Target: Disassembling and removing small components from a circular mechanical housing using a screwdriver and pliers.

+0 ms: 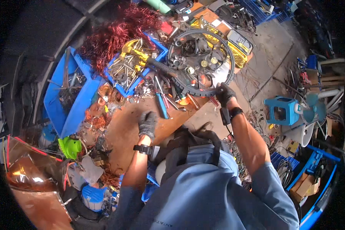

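My left hand (146, 125), in a grey glove, is curled closed over the brown board (122, 145); whatever its fingers hold, if anything, is hidden. My right hand (225, 94), gloved too, grips the near right rim of a large black ring (203, 93) lying around assorted small metal and plastic parts. A yellow-headed hammer (141, 55) rests across a blue bin of bolts (122, 73), its dark handle reaching toward the ring. Blue-handled and other hand tools (161, 105) lie just beyond my left hand.
Red wire tangles (119, 34) sit behind the bolts. A blue bin (55, 103) stands at left beside copper scrap (96, 115) and a green plastic piece (69, 147). A yellow case (237, 55) lies behind the ring. A turquoise stool (276, 113), cables and a blue frame (314, 157) are at right.
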Motion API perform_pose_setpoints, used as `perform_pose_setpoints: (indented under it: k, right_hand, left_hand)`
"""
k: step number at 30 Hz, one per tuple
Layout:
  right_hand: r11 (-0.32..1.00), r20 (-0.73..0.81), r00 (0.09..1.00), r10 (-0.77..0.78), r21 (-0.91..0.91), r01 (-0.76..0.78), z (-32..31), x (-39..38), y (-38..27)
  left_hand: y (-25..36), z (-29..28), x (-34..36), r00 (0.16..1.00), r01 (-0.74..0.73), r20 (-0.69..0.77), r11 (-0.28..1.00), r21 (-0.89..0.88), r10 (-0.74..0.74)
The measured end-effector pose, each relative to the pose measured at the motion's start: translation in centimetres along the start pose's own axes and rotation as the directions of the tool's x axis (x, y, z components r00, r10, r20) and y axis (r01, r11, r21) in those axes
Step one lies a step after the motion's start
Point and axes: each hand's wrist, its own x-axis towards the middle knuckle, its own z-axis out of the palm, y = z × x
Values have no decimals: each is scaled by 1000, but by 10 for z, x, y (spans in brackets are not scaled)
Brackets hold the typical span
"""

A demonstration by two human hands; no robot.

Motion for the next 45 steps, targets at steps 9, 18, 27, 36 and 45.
perform_pose_setpoints:
  k: [9,18,27,36,45]
  right_hand:
    - [162,533,793,-293,-790,591,0,33,71]
    - [941,88,974,-209,-253,225,-47,10,102]
    - [139,297,952,67,942,-304,28,-72,148]
    - [845,133,971,-200,525,102,76,-106,183]
    - [969,35,993,110,221,-115,19,-59,116]
  left_hand:
    - [66,80,49,816,-557,266,575,599,513]
    - [131,144,95,961,-260,242,135,956,135]
    - [136,144,97,949,-277,266,46,960,172]
    - [102,114,102,872,-453,427,66,889,239]
    - [57,82,44,873,-457,397,762,458,284]
